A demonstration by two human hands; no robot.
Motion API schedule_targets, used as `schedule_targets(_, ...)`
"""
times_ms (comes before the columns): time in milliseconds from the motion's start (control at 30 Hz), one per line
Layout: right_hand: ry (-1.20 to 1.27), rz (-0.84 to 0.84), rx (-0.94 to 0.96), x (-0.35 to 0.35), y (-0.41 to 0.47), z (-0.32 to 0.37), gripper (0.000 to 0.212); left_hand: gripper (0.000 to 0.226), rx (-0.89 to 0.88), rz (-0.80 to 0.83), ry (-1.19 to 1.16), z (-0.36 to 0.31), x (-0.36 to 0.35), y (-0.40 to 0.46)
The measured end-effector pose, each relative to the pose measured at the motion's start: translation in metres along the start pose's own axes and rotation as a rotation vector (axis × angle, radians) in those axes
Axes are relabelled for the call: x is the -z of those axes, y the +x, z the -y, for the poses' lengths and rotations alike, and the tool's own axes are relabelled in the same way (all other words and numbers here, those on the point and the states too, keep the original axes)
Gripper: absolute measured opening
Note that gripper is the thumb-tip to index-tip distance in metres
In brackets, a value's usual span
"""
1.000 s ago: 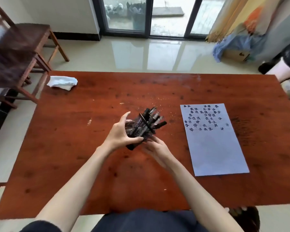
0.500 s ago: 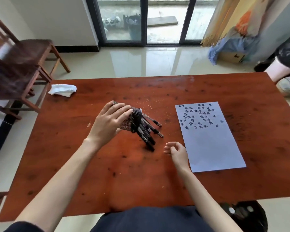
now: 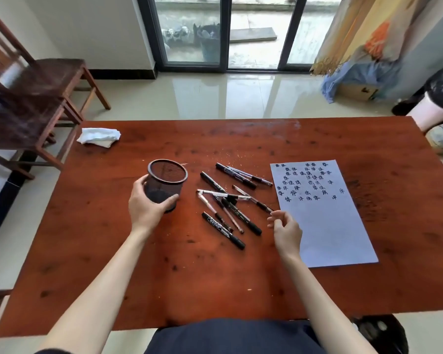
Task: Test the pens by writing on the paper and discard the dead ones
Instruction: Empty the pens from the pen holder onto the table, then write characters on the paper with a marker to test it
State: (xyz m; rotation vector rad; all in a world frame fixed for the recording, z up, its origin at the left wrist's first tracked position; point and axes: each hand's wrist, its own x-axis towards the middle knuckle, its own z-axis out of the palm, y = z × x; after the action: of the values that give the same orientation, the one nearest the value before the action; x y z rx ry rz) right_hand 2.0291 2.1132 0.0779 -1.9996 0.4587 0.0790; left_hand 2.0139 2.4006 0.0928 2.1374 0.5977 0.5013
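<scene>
Now left hand [image 3: 146,208] grips upright cup [image 3: 165,183] centre-left, pens [image 3: 230,200] spilled mid-bench for picking, right hand [image 3: 287,232] loosely curled, empty, beside paper [image 3: 325,226].

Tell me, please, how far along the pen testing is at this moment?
Done: the black mesh pen cup stands upright and emptied, gripped by the left hand; the black pens lie scattered on the red-brown wooden table. The white paper sheet already carries rows of test marks. In hand: the right hand holds nothing, hovering near the pens. Left: testing these pens and discarding dead ones.
</scene>
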Motion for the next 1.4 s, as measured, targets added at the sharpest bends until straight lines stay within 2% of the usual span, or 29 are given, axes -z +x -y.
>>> schedule_targets(67, -0.049, 0.012, 0.027, -0.001, 0.001, -0.001, 0.024, 0.077, 0.160, -0.059, -0.090, 0.011, -0.003, 0.004)
schedule_targets(133, -0.088, 0.017, 0.052, -0.004, 0.003, -0.001, 0.025, 0.077, 0.222, -0.081, -0.147, 0.019, -0.005, 0.011)
schedule_targets(333, -0.360, 0.066, 0.211, -0.017, 0.006, -0.011, 0.030, 0.072, 0.164, -0.070, -0.149, 0.026, -0.021, 0.036)
schedule_targets(633, -0.593, 0.190, 0.646, -0.041, -0.010, -0.013, 0.036, 0.084, 0.158, 0.034, -0.199, 0.030, -0.041, 0.051)
schedule_targets(767, -0.614, 0.209, 0.763, -0.054, -0.021, -0.014, 0.033, 0.094, 0.257, 0.087, -0.178, 0.041, -0.033, 0.042)
schedule_targets(833, -0.621, 0.229, 0.798, -0.058, -0.025, -0.011, 0.031, 0.082, 0.295, 0.036, -0.162, 0.038, -0.028, 0.026)
schedule_targets(933, -0.677, 0.271, 0.806, -0.065, -0.029, -0.008, 0.032, 0.053, 0.282, -0.003, -0.175, 0.030, -0.021, -0.004)
schedule_targets(1033, -0.755, 0.335, 0.791, -0.072, -0.032, -0.005, 0.036, 0.035, 0.251, 0.039, -0.166, 0.028, -0.018, -0.029)
schedule_targets(1133, -0.789, 0.337, 0.756, -0.079, -0.037, -0.003, 0.034, 0.029, 0.208, 0.103, -0.146, 0.026, -0.017, -0.047)
schedule_targets(1267, -0.827, 0.337, 0.741, -0.085, -0.042, 0.001, 0.014, 0.027, 0.147, 0.184, -0.125, 0.020, -0.019, -0.062)
schedule_targets(1400, -0.560, 0.298, 0.632, -0.073, -0.046, 0.012, 0.028, 0.025, 0.075, 0.242, -0.118, 0.007, -0.020, -0.068)
